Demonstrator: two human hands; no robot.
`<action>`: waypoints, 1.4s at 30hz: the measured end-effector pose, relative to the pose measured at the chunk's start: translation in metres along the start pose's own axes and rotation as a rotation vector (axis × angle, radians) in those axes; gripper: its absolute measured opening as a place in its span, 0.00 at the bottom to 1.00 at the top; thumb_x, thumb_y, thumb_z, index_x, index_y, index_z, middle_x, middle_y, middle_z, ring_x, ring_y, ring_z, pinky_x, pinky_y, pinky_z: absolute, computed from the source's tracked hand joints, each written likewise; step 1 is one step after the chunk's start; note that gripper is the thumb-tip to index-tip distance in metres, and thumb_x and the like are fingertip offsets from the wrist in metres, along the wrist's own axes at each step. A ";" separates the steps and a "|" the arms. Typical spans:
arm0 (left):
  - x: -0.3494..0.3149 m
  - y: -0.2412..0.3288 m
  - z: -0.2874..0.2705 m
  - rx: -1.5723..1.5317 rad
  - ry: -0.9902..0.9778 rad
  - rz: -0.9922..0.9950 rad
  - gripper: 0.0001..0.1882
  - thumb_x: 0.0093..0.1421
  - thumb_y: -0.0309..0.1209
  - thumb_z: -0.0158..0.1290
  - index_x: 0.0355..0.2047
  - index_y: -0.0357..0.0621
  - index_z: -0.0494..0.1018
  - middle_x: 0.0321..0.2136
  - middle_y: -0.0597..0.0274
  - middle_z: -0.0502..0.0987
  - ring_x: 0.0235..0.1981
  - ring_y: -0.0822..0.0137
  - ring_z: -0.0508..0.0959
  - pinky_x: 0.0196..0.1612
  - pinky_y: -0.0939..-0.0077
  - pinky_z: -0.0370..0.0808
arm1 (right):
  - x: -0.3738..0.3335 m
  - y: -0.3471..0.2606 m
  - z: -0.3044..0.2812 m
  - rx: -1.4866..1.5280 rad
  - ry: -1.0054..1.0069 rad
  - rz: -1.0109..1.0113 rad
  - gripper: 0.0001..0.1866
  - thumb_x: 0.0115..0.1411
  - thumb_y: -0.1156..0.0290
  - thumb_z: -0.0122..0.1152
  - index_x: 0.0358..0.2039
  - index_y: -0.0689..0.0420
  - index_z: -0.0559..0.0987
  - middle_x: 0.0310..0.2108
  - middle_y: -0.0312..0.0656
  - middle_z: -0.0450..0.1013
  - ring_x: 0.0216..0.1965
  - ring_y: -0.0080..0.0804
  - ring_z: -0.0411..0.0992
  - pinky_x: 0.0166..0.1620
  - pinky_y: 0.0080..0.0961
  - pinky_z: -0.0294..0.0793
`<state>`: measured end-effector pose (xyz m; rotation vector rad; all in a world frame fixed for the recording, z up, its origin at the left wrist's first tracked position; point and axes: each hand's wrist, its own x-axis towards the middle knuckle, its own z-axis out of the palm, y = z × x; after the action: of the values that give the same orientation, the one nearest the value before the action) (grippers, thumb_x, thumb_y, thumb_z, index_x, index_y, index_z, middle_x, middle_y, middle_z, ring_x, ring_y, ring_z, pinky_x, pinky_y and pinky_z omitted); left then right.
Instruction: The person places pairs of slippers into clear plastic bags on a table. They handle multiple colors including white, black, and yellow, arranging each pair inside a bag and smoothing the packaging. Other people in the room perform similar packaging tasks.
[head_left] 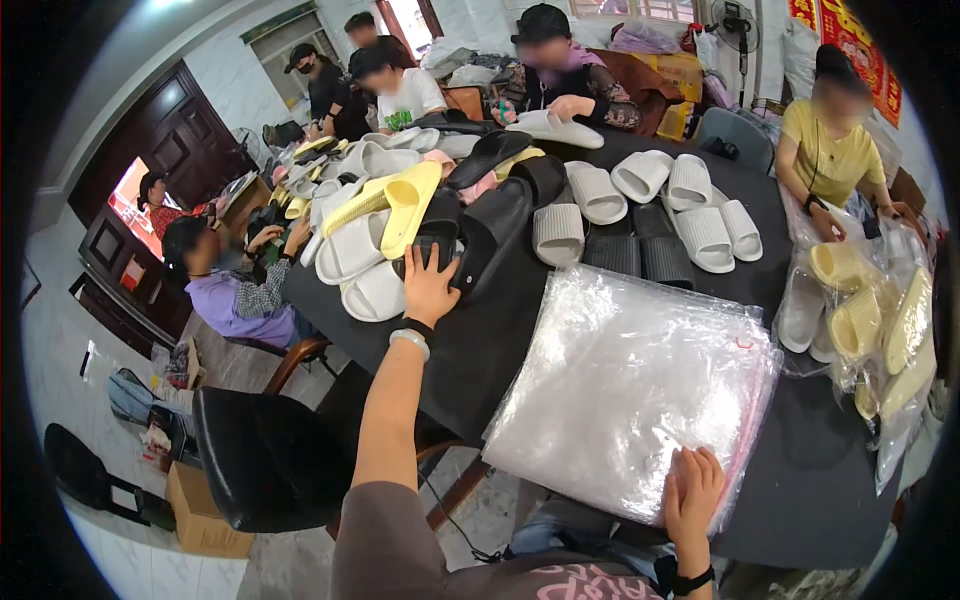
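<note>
Head view: slippers and clear bags on a black bench (pixel 480 352).

Left hand (pixel 430 288): fingers splayed wide, laid on a black slipper (pixel 440 220) at the near edge of the mixed pile, between a yellow slipper (pixel 405 212) and a larger black slipper (pixel 497 228).

Right hand (pixel 692 492): narrow, fingers nearly together, resting on the near right part of the bag stack (pixel 615 385); whether it pinches a sheet, cannot tell.

Risks, as judged: neighbouring slippers could slide off the pile if the black one is pulled from among them. The glossy film could skid or fan out under an uneven push, since the stack overhangs the near edge. Sheets may cling, so two could lift as one.

Counts:
- Bag stack: one; sheets not countable.
- Light grey slippers (pixel 703 240) set out beyond the stack: six.
- Black slippers (pixel 612 255) among them: at least two, partly covered.
- Mixed pile: overlapping, total not countable; pink slippers (pixel 480 187), at least two showing.
- Bagged yellow slippers (pixel 855 322), far right: at least four.
- Co-workers around the bench and behind it: seven visible.
- Cardboard box (pixel 205 512) on the floor, lower left: one.
</note>
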<state>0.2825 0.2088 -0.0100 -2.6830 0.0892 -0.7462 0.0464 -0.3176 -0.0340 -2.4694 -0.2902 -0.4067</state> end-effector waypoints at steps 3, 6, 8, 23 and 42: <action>-0.020 -0.034 0.005 -0.002 -0.051 0.013 0.32 0.45 0.39 0.57 0.55 0.64 0.75 0.64 0.46 0.63 0.66 0.34 0.57 0.69 0.34 0.38 | 0.001 -0.003 -0.001 0.003 -0.021 0.015 0.24 0.58 0.70 0.58 0.55 0.60 0.73 0.52 0.48 0.70 0.60 0.50 0.62 0.62 0.46 0.56; -0.031 -0.049 -0.001 0.015 -0.094 -0.021 0.32 0.45 0.38 0.59 0.55 0.69 0.75 0.65 0.55 0.64 0.67 0.42 0.58 0.64 0.20 0.36 | 0.000 -0.002 -0.001 -0.006 -0.020 0.027 0.23 0.58 0.70 0.57 0.55 0.60 0.74 0.52 0.49 0.70 0.60 0.51 0.62 0.62 0.46 0.56; -0.029 -0.056 -0.001 0.006 -0.110 -0.007 0.32 0.45 0.38 0.59 0.55 0.69 0.75 0.65 0.56 0.64 0.67 0.43 0.58 0.64 0.20 0.36 | -0.001 0.000 0.000 -0.036 -0.021 0.025 0.23 0.58 0.70 0.57 0.55 0.60 0.74 0.52 0.49 0.70 0.60 0.51 0.62 0.62 0.46 0.56; -0.023 -0.062 0.000 -0.192 -0.290 -0.078 0.36 0.51 0.36 0.60 0.63 0.55 0.66 0.62 0.60 0.67 0.65 0.62 0.64 0.68 0.33 0.41 | 0.000 -0.001 0.000 -0.023 -0.007 -0.012 0.23 0.57 0.70 0.57 0.55 0.59 0.74 0.53 0.47 0.70 0.60 0.50 0.61 0.63 0.45 0.56; 0.005 0.062 -0.044 -0.290 -0.237 0.000 0.41 0.53 0.49 0.62 0.66 0.62 0.61 0.68 0.43 0.53 0.66 0.36 0.58 0.63 0.31 0.55 | 0.000 -0.003 -0.002 -0.037 0.031 -0.061 0.20 0.57 0.71 0.58 0.52 0.56 0.76 0.52 0.43 0.71 0.59 0.49 0.63 0.62 0.45 0.57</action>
<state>0.2666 0.1355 0.0060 -3.0249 0.1482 -0.4376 0.0454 -0.3169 -0.0307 -2.4926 -0.3492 -0.4790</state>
